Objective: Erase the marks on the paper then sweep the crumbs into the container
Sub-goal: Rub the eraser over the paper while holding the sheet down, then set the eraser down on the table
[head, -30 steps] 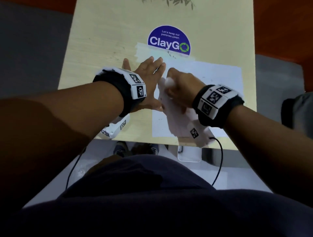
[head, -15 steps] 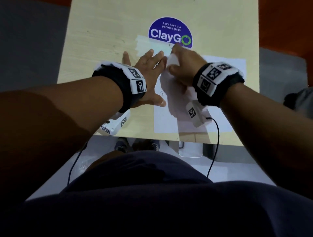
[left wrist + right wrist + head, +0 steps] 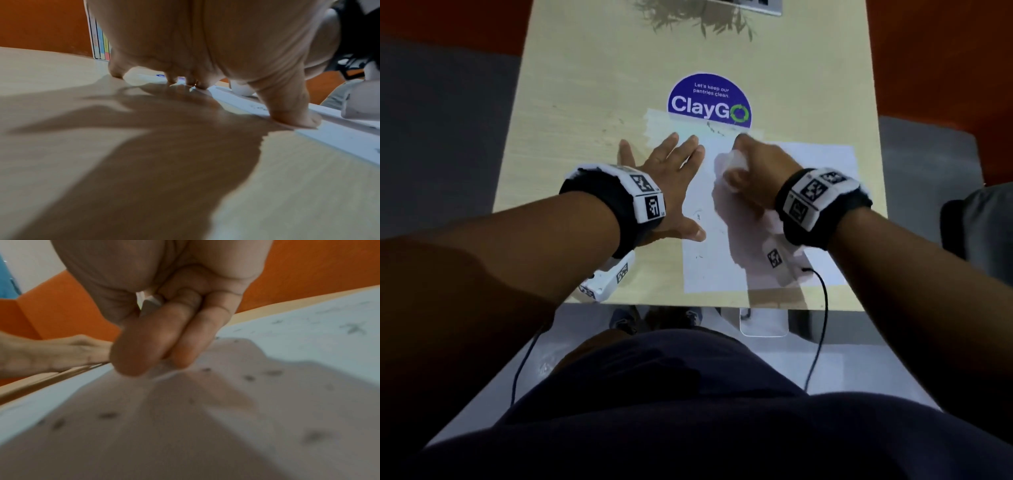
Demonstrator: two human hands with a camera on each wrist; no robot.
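The paper (image 3: 767, 219), a white sheet, lies flat on the pale wooden counter (image 3: 571, 102) near its front edge, its far left corner reaching toward a round blue sticker (image 3: 709, 101) that reads "ClayGo". The left hand (image 3: 666, 178) rests palm down with fingers spread and straight, lying mostly on the counter just beside the sheet's left edge; in the left wrist view its thumb (image 3: 296, 116) presses down on the sheet's border while the other fingertips touch the surface farther off. This grip is spread and holds nothing. The right hand (image 3: 756, 168) hovers low over the upper part of the paper with its fingers curled, and its grip pinches a small white eraser (image 3: 736, 161); the right wrist view shows a pale corner of the eraser (image 3: 151, 302) peeping out between thumb and curled fingers, their tips close to or touching the sheet, which I cannot tell for the blur. Small dark crumbs (image 3: 107, 415) lie scattered across the paper beneath that hand, and a few faint pencil marks (image 3: 353, 328) show farther along the sheet. More dark specks sit near the sticker's lower edge and by the left thumb. A black cable (image 3: 822, 315) hangs from the right wrist unit past the counter's front edge.
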